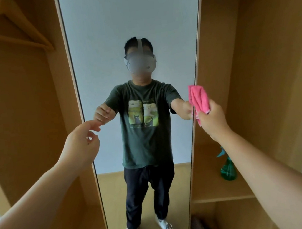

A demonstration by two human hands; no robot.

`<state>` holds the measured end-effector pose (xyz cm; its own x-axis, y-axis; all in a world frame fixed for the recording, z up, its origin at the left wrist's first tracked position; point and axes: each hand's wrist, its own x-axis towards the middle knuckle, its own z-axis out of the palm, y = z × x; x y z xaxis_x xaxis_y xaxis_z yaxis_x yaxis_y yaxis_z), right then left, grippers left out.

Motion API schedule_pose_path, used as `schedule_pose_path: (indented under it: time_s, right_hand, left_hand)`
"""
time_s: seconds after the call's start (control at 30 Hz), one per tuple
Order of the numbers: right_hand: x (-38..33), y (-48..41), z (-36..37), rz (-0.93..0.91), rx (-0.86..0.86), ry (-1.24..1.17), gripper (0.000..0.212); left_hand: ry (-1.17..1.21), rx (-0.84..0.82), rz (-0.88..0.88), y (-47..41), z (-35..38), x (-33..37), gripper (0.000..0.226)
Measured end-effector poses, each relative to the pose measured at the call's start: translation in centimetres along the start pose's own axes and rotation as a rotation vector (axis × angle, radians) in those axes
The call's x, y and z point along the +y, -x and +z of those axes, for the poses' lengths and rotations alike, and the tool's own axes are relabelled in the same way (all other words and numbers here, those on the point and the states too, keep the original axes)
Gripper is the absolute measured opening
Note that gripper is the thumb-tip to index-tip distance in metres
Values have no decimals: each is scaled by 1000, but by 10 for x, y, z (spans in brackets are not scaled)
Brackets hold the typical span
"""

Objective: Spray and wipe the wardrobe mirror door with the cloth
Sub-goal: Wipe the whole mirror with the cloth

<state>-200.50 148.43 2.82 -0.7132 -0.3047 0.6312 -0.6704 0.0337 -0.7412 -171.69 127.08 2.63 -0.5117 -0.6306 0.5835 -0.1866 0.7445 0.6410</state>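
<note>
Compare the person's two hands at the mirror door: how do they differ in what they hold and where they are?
The right hand grips a bunched pink cloth; the left hand holds nothing, its fingers loosely curled. The right hand is at the mirror's right edge, the left at its left edge. Both are raised toward the glass.

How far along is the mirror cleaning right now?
Looks done: the spray bottle stands set down on the wardrobe shelf, so spraying may be over, though no droplets show on the mirror door. In hand: the right hand grips the pink cloth at the door's right edge; the left hand is empty near the left edge. Left: wiping across the glass.
</note>
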Motion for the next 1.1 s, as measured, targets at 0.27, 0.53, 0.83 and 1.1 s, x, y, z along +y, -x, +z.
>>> schedule_pose_path:
  time_s: [0.27,0.53,0.83,1.1]
  right_hand:
    - [20,18,3,6,-46,-1,13]
    - [32,34,7,65,-35,-73,17]
    - [52,44,14,158,-63,-32,14]
    - [67,52,16,105,-169,109,14]
  left_hand:
    - [-39,-56,-29,20,18,-9,33]
    - [-56,-90,-8,25,29,-3,34]
    - [-62,-85,-15,27,32,-1,33]
    - [-78,-99,-27,32,41,-1,34]
